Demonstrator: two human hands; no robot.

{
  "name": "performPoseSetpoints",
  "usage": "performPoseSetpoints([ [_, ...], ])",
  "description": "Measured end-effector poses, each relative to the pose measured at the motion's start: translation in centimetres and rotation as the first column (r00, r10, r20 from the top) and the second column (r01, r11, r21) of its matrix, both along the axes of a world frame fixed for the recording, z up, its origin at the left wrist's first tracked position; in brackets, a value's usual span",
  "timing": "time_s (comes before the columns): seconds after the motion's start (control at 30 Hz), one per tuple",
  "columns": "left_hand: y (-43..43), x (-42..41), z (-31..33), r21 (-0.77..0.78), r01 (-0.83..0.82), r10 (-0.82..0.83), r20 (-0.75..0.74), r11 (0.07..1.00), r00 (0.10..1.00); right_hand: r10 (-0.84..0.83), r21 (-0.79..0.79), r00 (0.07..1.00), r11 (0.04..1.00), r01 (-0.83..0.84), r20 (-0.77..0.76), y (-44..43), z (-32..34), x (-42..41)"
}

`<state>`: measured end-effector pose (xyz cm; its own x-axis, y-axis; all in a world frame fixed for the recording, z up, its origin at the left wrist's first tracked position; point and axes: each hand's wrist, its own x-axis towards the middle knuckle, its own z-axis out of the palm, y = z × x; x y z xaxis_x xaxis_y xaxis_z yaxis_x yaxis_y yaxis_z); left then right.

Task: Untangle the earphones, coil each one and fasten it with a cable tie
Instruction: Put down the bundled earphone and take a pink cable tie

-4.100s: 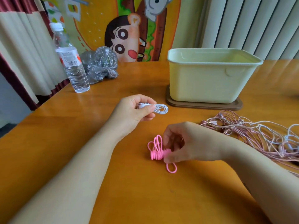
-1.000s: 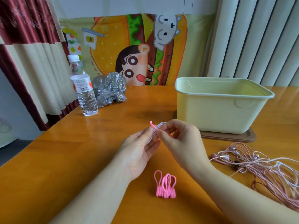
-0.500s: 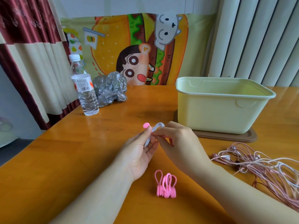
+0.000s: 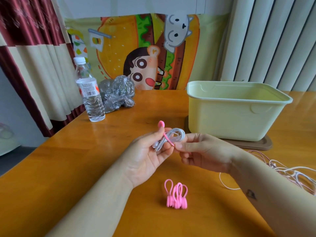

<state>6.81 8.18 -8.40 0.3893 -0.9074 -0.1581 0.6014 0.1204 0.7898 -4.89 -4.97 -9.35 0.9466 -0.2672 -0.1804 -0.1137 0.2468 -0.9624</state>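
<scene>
Tie [image 4: 168, 140] drawn across the coil [image 4: 178, 134], before the bin [image 4: 239, 120]

Half a second earlier only its round head showed; now we had its thin rubbery strap slanted over the glossy white loops, so fastening looked close; our left hand [image 4: 147, 154] curled round the coil; our right hand [image 4: 203, 151] pinched the strap's end.

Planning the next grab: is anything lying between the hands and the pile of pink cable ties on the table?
Nothing visible does. The pink cable ties lie on bare table just nearer the person than both hands. The left hand holds the coiled white earphone, the right hand pinches a tie round it.
</scene>
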Motion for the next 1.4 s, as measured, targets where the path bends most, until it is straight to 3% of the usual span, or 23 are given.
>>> performPoseSetpoints([
  [0.2, -0.3, -1.0, -0.6, 0.026, 0.055, -0.06, 0.277, 0.998, 0.959, -0.035, -0.291, 0.998, 0.957, 0.017, -0.055, -1.0, 1.1, -0.7],
  [0.37, -0.4, -0.8, -1.1, 0.085, 0.041, -0.071, 0.394, 0.996, 0.916, -0.086, -0.553, 0.996, 0.831, 0.058, -0.025, -0.7, 2.1, -0.8],
  [0.47, -0.3, -1.0, -1.3, 0.136, 0.045, -0.104, 0.466, 0.99, 0.879, -0.124, -0.603, 0.992, 0.792, 0.093, -0.01, -0.8, 2.3, -0.7],
  [0.6, -0.2, -1.2, -1.3, 0.219, -0.028, -0.133, 0.684, 0.975, 0.718, -0.193, -0.629, 0.981, 0.765, 0.135, -0.023, -0.5, 2.8, -0.8],
  [0.67, -0.3, -1.2, -1.4, 0.232, -0.061, -0.126, 0.709, 0.971, 0.694, -0.251, -0.743, 0.968, 0.649, 0.163, -0.006, 0.2, 3.1, -0.6],
  [0.73, -0.5, -1.3, -1.4, 0.228, -0.073, -0.086, 0.617, 0.971, 0.782, -0.31, -0.854, 0.949, 0.478, 0.207, 0.057, 1.3, 3.4, -0.3],
  [0.83, -1.0, -1.2, -1.4, 0.184, -0.089, 0.05, 0.21, 0.979, 0.976, -0.345, -0.936, 0.921, 0.228, 0.268, 0.18, 3.2, 3.5, 0.0],
  [0.93, -1.0, -1.0, -1.5, 0.144, -0.109, 0.117, -0.049, 0.984, 0.992, -0.284, -0.94, 0.897, -0.061, 0.334, 0.338, 4.7, 2.5, 0.5],
  [1.0, -0.9, -0.8, -1.5, 0.104, -0.113, 0.125, -0.112, 0.988, 0.986, -0.194, -0.896, 0.894, -0.278, 0.346, 0.405, 5.2, 1.9, 0.7],
  [1.07, -0.8, -0.7, -1.5, 0.087, -0.112, 0.122, -0.113, 0.99, 0.986, -0.129, -0.851, 0.893, -0.386, 0.355, 0.431, 5.2, 1.2, 0.8],
  [1.13, -0.8, -0.8, -1.6, 0.062, -0.087, 0.094, -0.119, 0.994, 0.989, -0.1, -0.821, 0.876, -0.412, 0.395, 0.472, 4.9, 0.8, 0.9],
  [1.23, -0.8, -1.1, -1.6, 0.034, -0.084, 0.09, -0.2, 0.996, 0.976, -0.093, -0.814, 0.856, -0.376, 0.442, 0.508, 4.6, 0.6, 0.9],
  [1.33, -0.8, -1.2, -1.5, 0.008, -0.12, 0.118, -0.239, 0.993, 0.964, -0.073, -0.84, 0.862, -0.278, 0.465, 0.502, 4.5, 0.3, 1.1],
  [1.4, -0.7, -1.3, -1.4, 0.002, -0.149, 0.146, -0.215, 0.989, 0.966, -0.101, -0.858, 0.854, -0.136, 0.496, 0.51, 4.3, 0.2, 1.1],
])
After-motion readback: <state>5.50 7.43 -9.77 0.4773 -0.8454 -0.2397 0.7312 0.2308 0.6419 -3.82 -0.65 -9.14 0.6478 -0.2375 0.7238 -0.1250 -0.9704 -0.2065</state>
